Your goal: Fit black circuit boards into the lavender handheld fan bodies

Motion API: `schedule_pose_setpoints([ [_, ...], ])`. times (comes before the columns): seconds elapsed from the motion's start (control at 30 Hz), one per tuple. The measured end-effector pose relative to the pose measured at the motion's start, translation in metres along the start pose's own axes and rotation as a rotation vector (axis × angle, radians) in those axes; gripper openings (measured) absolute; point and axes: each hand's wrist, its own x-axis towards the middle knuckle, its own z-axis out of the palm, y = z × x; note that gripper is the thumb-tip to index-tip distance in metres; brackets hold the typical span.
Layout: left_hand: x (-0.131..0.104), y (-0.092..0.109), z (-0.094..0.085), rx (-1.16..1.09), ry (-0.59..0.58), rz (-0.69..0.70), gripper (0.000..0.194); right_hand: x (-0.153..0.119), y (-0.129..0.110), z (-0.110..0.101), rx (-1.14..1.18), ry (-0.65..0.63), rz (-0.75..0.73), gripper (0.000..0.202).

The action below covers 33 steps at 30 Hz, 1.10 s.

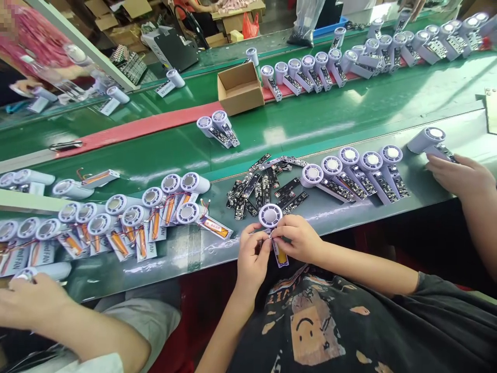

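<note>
Close to my body, a lilac handheld fan (271,215) is held with its round head up and its opened handle pointing down, a yellow-orange battery showing inside. My left hand (253,253) pinches at the fan's neck from the left. From the right, my right hand (298,239) closes its fingers at the same spot, the fingertips of both hands nearly meeting. Whatever tiny part lies between the fingertips is too small to make out. Just beyond the fan head is a loose pile of black circuit boards (248,187).
To the left stand several fans with exposed batteries (116,228); to the right, a row of fans with circuit boards fitted (370,160). Co-workers' hands reach in at left (33,300) and right (462,176). A cardboard box (240,89) sits across the green conveyor belt (166,140).
</note>
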Motion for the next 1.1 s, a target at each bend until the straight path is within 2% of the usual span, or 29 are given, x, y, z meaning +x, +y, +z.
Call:
schedule_pose_setpoints([
  [0.17, 0.0, 0.0, 0.002, -0.014, 0.034, -0.014, 0.023, -0.001, 0.0, -0.001, -0.157, -0.029, -0.057, 0.013],
  [0.23, -0.002, 0.0, 0.004, -0.11, 0.041, -0.071, 0.018, 0.0, 0.001, -0.001, -0.174, -0.025, -0.057, 0.013],
  [0.37, -0.007, 0.001, 0.007, -0.367, 0.027, -0.234, 0.026, 0.003, 0.001, -0.002, -0.193, -0.016, -0.063, 0.011],
  [0.47, -0.008, 0.002, 0.009, -0.455, 0.047, -0.277, 0.024, 0.005, -0.002, -0.001, -0.2, -0.007, -0.062, 0.012],
  [0.73, -0.009, 0.0, 0.012, -0.436, 0.122, -0.286, 0.033, 0.009, -0.004, -0.001, -0.22, 0.003, -0.045, 0.017],
  [0.97, -0.01, -0.004, 0.008, -0.33, 0.157, -0.277, 0.031, 0.014, -0.007, 0.003, -0.272, -0.026, -0.027, 0.021],
  [1.1, -0.009, -0.002, 0.007, -0.343, 0.165, -0.316, 0.031, 0.016, -0.01, 0.001, -0.256, -0.043, -0.024, 0.021],
])
